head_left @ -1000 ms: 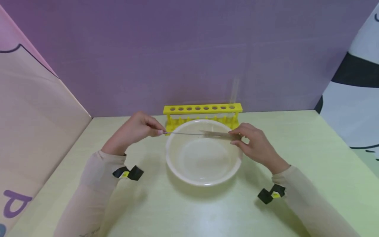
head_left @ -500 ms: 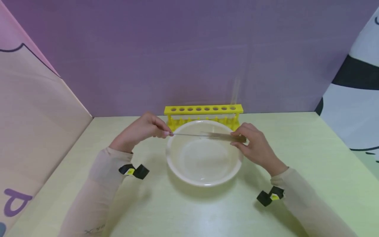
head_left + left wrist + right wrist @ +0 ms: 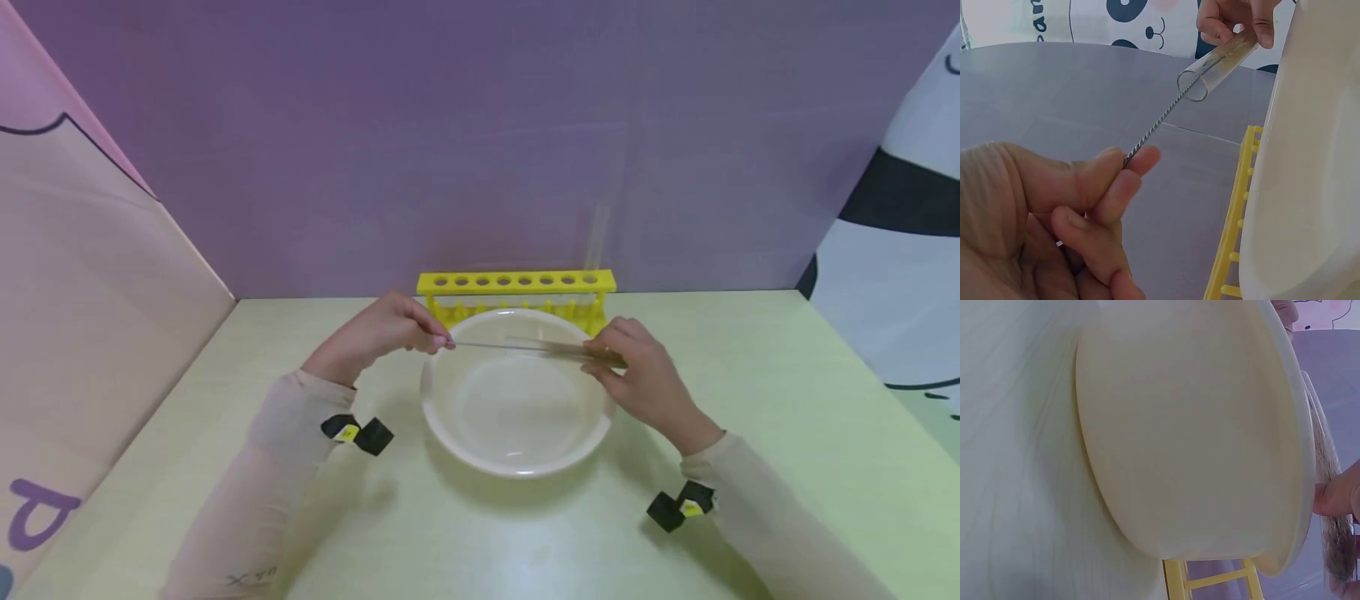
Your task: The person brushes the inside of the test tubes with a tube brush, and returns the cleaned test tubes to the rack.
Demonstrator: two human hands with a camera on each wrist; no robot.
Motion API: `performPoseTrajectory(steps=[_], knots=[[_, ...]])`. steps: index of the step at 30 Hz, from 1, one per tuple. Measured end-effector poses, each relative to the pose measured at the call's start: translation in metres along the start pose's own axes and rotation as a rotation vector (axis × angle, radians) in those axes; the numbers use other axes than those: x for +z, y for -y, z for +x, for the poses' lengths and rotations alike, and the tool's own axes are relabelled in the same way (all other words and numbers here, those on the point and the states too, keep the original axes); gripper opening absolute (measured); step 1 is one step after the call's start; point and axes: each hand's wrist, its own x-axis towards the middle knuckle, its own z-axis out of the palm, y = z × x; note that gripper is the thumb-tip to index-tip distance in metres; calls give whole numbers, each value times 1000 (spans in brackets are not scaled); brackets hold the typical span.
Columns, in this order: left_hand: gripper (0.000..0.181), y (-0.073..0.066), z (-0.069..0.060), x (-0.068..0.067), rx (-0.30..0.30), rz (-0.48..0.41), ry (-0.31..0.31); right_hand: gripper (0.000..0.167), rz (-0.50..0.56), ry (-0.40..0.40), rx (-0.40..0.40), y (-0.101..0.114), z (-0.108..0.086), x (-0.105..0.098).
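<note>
My left hand [image 3: 390,329] pinches the twisted wire handle of a test tube brush [image 3: 1163,117] between thumb and fingers. The brush's bristles [image 3: 1329,453] lie inside a clear glass test tube [image 3: 1219,67], whose mouth faces my left hand. Around the tube's closed end, the fingers and thumb of my right hand [image 3: 641,371] hold it nearly level. Both tube and brush are above the far part of a cream-white basin [image 3: 517,400]. In the right wrist view, my right hand is mostly cut off at the edge.
Behind the basin stands a yellow test tube rack [image 3: 517,282] with a row of holes. Another clear test tube [image 3: 597,237] stands in its right end. The pale table [image 3: 480,542] meets a purple backdrop [image 3: 480,150] at the back, with printed panels at both sides.
My left hand has moved right, toward my right hand. The brush has slid deeper into the tube, and less wire shows outside its mouth. The right hand stays nearly in place.
</note>
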Motion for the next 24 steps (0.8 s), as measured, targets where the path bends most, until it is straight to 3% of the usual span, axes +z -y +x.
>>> performPoseTrajectory(steps=[24], knots=[[15,-6,12,21,69,-11,17,27,16,21,3,5,3,2]])
